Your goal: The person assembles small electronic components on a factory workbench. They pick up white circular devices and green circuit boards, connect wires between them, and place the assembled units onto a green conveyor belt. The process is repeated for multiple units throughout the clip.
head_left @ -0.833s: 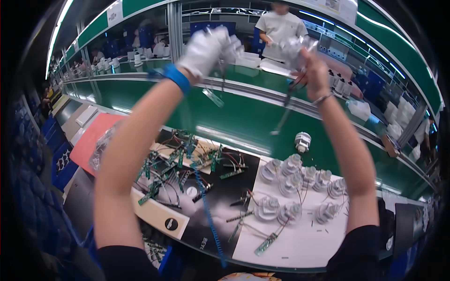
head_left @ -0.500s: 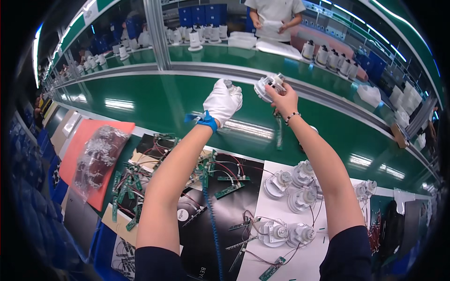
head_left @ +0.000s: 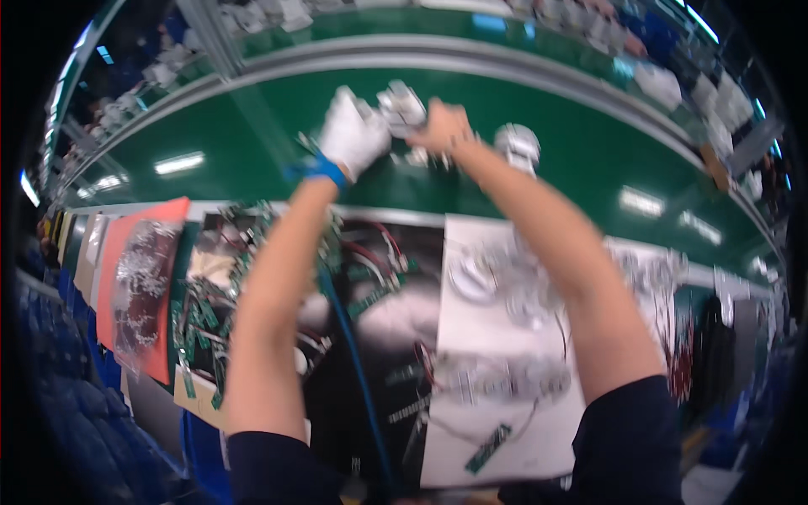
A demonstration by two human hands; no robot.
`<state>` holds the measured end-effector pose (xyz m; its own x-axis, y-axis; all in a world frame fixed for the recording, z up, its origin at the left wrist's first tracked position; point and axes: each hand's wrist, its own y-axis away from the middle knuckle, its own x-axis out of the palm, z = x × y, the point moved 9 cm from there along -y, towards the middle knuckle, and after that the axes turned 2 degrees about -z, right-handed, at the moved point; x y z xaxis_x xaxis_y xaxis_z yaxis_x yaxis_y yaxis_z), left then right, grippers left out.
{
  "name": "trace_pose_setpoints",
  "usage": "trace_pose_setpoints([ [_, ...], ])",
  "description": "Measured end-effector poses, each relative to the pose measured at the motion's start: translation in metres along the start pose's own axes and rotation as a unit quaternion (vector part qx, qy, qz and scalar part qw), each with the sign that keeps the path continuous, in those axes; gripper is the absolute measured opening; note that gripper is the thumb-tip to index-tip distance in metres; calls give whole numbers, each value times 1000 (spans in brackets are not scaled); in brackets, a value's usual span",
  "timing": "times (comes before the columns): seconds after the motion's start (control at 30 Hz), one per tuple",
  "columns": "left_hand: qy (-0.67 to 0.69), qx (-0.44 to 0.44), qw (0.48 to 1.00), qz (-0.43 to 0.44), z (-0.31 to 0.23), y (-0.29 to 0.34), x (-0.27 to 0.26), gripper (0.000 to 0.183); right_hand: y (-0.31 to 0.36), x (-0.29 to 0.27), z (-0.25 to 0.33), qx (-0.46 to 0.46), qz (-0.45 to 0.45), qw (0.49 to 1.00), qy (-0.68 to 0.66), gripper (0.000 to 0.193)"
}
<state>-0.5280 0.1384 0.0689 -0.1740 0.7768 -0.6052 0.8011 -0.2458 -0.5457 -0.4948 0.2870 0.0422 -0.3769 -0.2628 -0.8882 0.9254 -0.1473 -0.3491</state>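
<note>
My left hand (head_left: pixel 353 135), in a white glove with a blue wrist strap (head_left: pixel 326 170), is raised over the green work surface (head_left: pixel 252 135). Its fingers are curled closed; blur hides what is in them. Close beside it, my right hand (head_left: pixel 444 128) is bare and grips a white round plastic assembly (head_left: pixel 401 108). The assembly sits between the two hands; whether the glove touches it I cannot tell. Below the right hand, small blurred parts show near the green surface. Another white round unit (head_left: pixel 517 145) stands to the right of my right forearm.
Green circuit boards with wires (head_left: pixel 202 307) lie heaped on the left. A clear bag of small parts (head_left: pixel 145 286) rests on an orange sheet (head_left: pixel 174 252). Several white units (head_left: pixel 475 278) stand on a white board (head_left: pixel 446 459). A blue coiled cord (head_left: pixel 349 337) crosses the black sheet. A metal rail (head_left: pixel 353 57) runs behind.
My hands have come closer together, the right one bringing the white assembly leftward toward the glove. The view has tilted downward and blurred, and the white unit at right has come out from behind my forearm.
</note>
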Motion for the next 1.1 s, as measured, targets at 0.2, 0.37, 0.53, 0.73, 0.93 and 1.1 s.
trace_pose_setpoints([
  [0.2, -5, 117, 993, 16, -148, 47, -120, 58, 126, -171, 70, -253, 53, 966, -18, 48],
  [0.37, 90, 314, 889, 322, -240, 210, -130, 51, 283, -185, 71, -251, 216, 938, -103, 49],
  [0.53, -3, 261, 889, 375, -224, 262, -74, 38, 338, -156, 54, -209, 150, 965, -48, 56],
  [0.73, -61, 176, 892, 412, -231, 252, -103, 41, 330, -198, 61, -190, 165, 956, -151, 55],
  [0.93, 62, 57, 937, 339, -248, 193, -228, 48, 281, -301, 70, -165, 180, 931, -273, 60],
  [1.1, 44, 92, 958, 267, -266, 119, -259, 44, 226, -383, 23, -185, 62, 939, -284, 58],
])
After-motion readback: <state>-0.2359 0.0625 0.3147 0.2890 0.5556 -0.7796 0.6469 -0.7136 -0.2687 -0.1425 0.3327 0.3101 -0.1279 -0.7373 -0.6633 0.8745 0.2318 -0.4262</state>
